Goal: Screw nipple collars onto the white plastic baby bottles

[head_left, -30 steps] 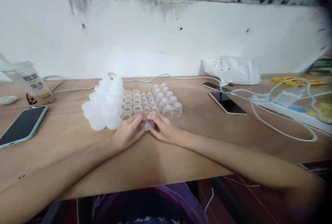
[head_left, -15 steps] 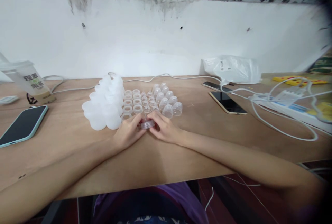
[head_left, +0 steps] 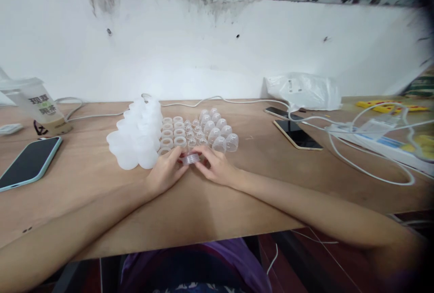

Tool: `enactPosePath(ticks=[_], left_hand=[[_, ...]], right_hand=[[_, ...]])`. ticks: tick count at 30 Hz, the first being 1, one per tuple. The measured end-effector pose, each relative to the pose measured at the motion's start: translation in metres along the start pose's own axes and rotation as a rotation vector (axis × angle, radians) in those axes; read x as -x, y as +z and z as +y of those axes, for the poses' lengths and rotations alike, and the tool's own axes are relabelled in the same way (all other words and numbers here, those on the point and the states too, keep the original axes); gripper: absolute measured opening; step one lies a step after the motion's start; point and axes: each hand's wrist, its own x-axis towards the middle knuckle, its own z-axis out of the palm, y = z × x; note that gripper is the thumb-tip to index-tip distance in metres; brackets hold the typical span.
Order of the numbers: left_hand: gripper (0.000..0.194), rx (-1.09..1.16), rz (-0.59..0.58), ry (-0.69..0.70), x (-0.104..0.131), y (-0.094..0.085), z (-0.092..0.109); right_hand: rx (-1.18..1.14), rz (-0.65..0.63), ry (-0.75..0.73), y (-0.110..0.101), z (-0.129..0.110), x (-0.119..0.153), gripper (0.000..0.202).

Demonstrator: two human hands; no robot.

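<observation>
Between my two hands is a clear ridged plastic ring [head_left: 191, 159], held just above the table's front half. My left hand [head_left: 165, 170] pinches its left side and my right hand [head_left: 217, 165] grips its right side, fingers closed. Just beyond my fingers stand rows of clear ring collars [head_left: 180, 141] and small clear bottle nipples [head_left: 200, 135]. Clear domed caps [head_left: 214, 135] are lined up to the right of these. Several frosted white bottle-like containers [head_left: 140, 137] stand in a cluster on the left. My fingers partly hide the nearest collars and nipples.
A drink cup [head_left: 42, 103] and a phone in a light blue case [head_left: 30, 162] are at the left. On the right lie a gold-edged phone [head_left: 298, 134], another phone [head_left: 281, 113], a plastic bag [head_left: 303, 90] and a power strip [head_left: 389, 146] with looping white cables.
The ring has tilted slightly and shifted a little up and left in my fingers. Both hands have moved slightly with it; the rows of parts look the same.
</observation>
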Motion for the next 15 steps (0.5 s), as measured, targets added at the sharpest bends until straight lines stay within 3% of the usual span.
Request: enactPosePath(ticks=[9,15], left_hand=[[0.018,0.096,-0.111,-0.114,-0.0002,-0.002,0.0039],[0.015,0.325,-0.15,-0.171,-0.0022,-0.0008,0.0055]], right_hand=[[-0.016,-0.043,-0.027,-0.0048,0.0039,-0.0035,0.022],[0.107,-0.141,-0.011,-0.0082,0.0058,-0.0017,0.022]])
